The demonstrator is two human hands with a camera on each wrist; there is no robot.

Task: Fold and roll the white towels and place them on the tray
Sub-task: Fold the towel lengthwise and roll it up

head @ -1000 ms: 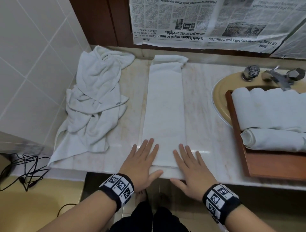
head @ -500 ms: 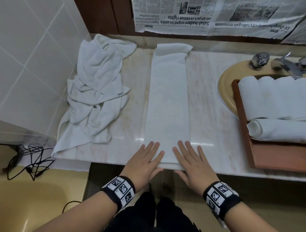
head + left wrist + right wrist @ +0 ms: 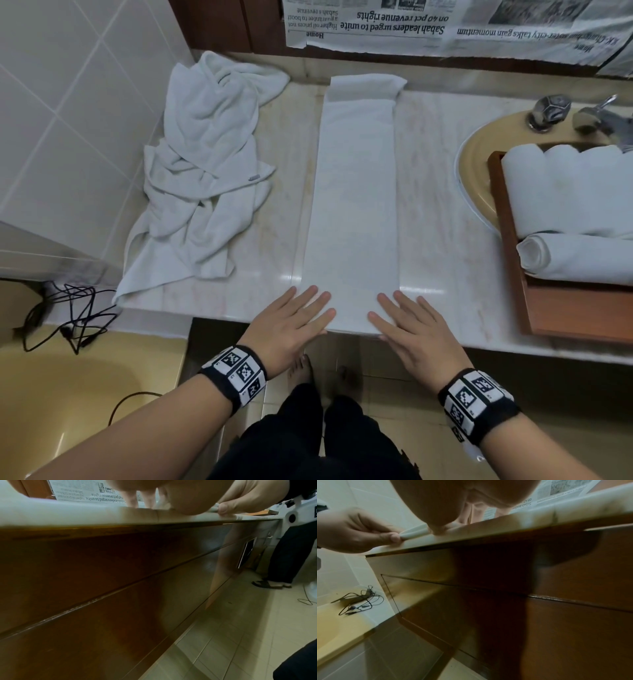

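- Folded towel (image 3: pixel 352 205): lies as a long flat strip on the marble counter (image 3: pixel 442 192), near end at the counter's front edge.
- Left hand (image 3: pixel 291 329): fingers flat on top, thumb under — pinches the near left corner.
- Right hand (image 3: pixel 414 332): pinches the near right corner likewise.
- Tray (image 3: pixel 565 315): right, holds rolled towels (image 3: pixel 565 192).

Under both hands the folded towel (image 3: pixel 352 205) is matt white terry cloth with a fine nap, lying on a glossy, pale veined countertop (image 3: pixel 442 219) that looks like polished marble. Left of the left hand the crumpled towel (image 3: pixel 205 164) is the same soft cloth. Right of the right hand sit a smooth reddish wooden tray (image 3: pixel 575 318) and shiny metal taps (image 3: pixel 551 111); beyond the fingers hangs thin matt newspaper (image 3: pixel 411 27).
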